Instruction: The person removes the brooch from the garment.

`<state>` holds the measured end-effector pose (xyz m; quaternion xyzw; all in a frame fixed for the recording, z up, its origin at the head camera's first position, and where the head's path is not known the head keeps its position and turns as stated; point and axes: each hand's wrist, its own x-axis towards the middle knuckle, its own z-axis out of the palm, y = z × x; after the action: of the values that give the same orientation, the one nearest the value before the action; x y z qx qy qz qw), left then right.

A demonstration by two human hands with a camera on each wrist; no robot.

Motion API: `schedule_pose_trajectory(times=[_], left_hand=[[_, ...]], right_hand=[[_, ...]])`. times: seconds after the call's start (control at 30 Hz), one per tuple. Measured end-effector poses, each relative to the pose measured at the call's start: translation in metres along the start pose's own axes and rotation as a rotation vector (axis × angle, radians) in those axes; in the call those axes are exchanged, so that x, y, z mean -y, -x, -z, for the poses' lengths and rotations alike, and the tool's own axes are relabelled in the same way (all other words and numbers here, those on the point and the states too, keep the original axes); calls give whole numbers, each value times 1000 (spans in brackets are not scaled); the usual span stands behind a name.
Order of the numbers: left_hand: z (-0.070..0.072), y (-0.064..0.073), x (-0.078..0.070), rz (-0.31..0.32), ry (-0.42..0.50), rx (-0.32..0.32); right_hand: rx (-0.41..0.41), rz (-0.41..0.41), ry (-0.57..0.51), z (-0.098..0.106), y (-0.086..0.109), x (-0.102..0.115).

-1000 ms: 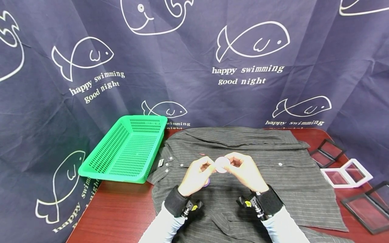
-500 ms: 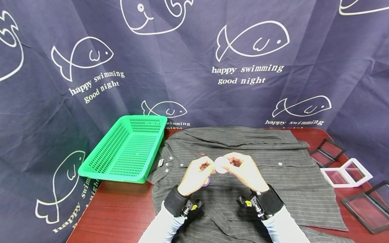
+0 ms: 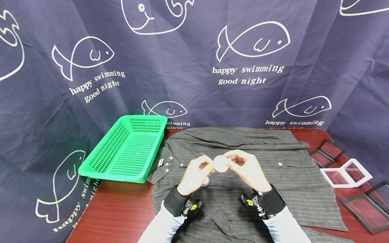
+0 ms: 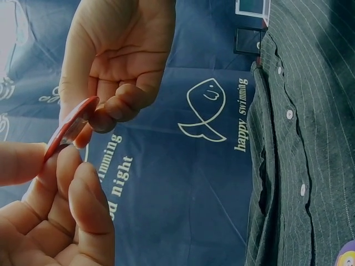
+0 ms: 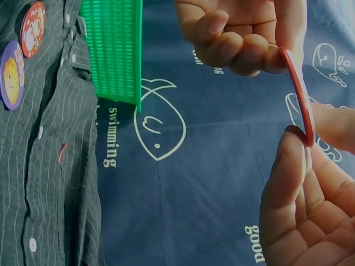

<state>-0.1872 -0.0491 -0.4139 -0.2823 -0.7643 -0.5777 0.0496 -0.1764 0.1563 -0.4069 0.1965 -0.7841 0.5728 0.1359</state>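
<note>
Both hands pinch one round pin badge [image 3: 221, 164] with a red rim, above the dark striped shirt [image 3: 261, 182]. My left hand [image 3: 194, 175] holds its left edge and my right hand [image 3: 248, 170] its right edge, thumbs against fingers. In both wrist views the badge is almost edge-on, so its printed front is not readable. On the shirt near my left hand lies a purple-rimmed badge [image 3: 206, 181], partly covered by that hand in the head view. A red badge [image 5: 33, 29] beside it shows in the right wrist view.
A green perforated basket [image 3: 130, 155] stands at the left on the reddish table [image 3: 121, 209]. Open frames, one white [image 3: 346, 175] and black ones [image 3: 366, 212], lie along the right edge. A fish-print curtain [image 3: 188, 67] hangs behind.
The badge has shifted slightly left and up between my hands. My right hand has changed its hold a little, its wrist moving slightly right. More of the purple-rimmed badge shows.
</note>
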Motion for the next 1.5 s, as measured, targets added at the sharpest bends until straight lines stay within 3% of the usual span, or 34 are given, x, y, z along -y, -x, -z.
schedule_pose_trajectory(times=[0.17, 0.4, 0.47, 0.8, 1.13, 1.5], left_hand=[[0, 1, 0, 12, 15, -13], [6, 2, -38, 45, 33, -18], [7, 2, -40, 62, 36, -20], [3, -1, -5, 100, 41, -44], [4, 1, -5, 66, 95, -48], [1, 2, -6, 120, 138, -32]], right_hand=[[-11, 4, 1, 2, 1, 2], [-51, 51, 58, 7, 3, 6], [-62, 90, 72, 7, 4, 7], [-72, 382, 237, 7, 8, 2], [-71, 547, 373, 2, 9, -6], [-123, 631, 471, -3, 9, -8]])
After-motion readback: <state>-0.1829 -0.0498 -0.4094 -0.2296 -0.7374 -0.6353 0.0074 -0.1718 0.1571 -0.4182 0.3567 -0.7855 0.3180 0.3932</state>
